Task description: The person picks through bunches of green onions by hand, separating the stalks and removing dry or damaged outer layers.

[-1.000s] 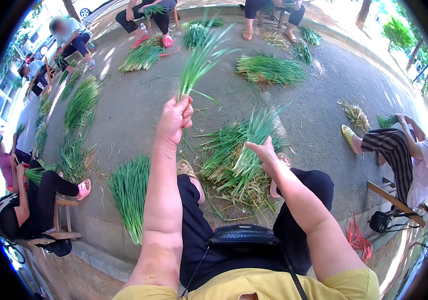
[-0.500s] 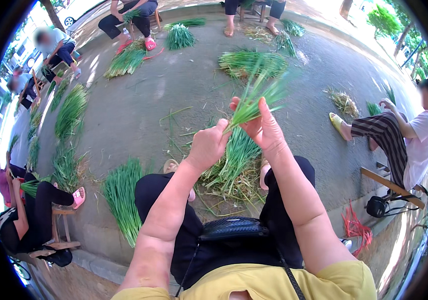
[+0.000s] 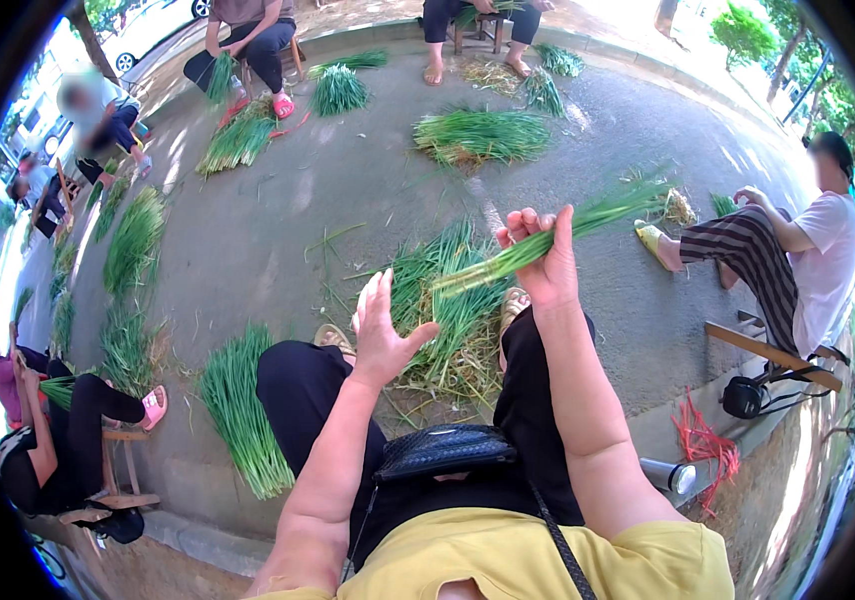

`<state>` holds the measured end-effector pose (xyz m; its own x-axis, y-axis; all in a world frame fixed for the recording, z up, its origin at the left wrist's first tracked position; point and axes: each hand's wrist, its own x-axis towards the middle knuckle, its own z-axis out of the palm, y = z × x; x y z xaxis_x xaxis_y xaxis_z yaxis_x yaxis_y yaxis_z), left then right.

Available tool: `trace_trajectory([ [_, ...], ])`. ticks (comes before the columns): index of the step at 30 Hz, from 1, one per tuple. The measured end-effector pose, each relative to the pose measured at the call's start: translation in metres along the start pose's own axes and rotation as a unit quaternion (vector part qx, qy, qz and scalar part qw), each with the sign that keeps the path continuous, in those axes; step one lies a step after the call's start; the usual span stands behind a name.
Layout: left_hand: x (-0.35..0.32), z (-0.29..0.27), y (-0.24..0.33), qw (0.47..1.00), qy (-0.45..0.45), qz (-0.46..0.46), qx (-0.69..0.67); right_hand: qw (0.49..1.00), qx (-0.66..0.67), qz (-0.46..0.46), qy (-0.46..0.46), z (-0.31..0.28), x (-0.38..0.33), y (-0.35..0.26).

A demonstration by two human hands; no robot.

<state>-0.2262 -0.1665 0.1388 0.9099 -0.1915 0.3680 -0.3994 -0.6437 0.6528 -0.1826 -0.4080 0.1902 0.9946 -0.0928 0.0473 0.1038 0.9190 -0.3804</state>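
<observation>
My right hand [image 3: 554, 272] grips a small bunch of green chives [image 3: 603, 208] between thumb and fingers. The pale stem ends of the bunch point left and its leafy tips point right, roughly level. Off to the left, my left hand [image 3: 382, 345] is raised with its fingers stretched and thumb apart, holding nothing; a gap separates it from the stem ends. Under both hands, a loose heap of chives [image 3: 448, 330] with dry yellow scraps lies on the ground between my feet. A tidier pile of chives [image 3: 243, 410] lies beside my left leg.
A black bag [image 3: 443, 450] rests on my lap. Red ties [image 3: 706, 445] and a silver cylinder [image 3: 670, 475] lie at my right. A person in striped trousers [image 3: 748, 250] sits at right; several others sit left and ahead, among more chive piles [image 3: 483, 135].
My left hand has let go of the stem ends and opened, moving left and down. My right hand has turned the bunch from upright to nearly level, tips now to the right.
</observation>
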Motion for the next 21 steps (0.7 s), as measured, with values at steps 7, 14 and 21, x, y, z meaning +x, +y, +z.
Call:
trace_trajectory([
  [7, -0.053, 0.017, -0.037, 0.834, -0.066, -0.381, -0.393, 0.998, -0.041, -0.042, 0.006, -0.016, -0.02, -0.005],
  [14, -0.037, 0.018, -0.006, 0.863, -0.023, -0.272, -0.426, 0.979, -0.203, 0.013, 0.02, -0.017, -0.017, 0.022],
  [21, -0.028, 0.037, 0.011, 0.986, -0.033, -0.078, -0.145, 0.881, -0.466, 0.057, 0.052, -0.008, -0.045, 0.068],
])
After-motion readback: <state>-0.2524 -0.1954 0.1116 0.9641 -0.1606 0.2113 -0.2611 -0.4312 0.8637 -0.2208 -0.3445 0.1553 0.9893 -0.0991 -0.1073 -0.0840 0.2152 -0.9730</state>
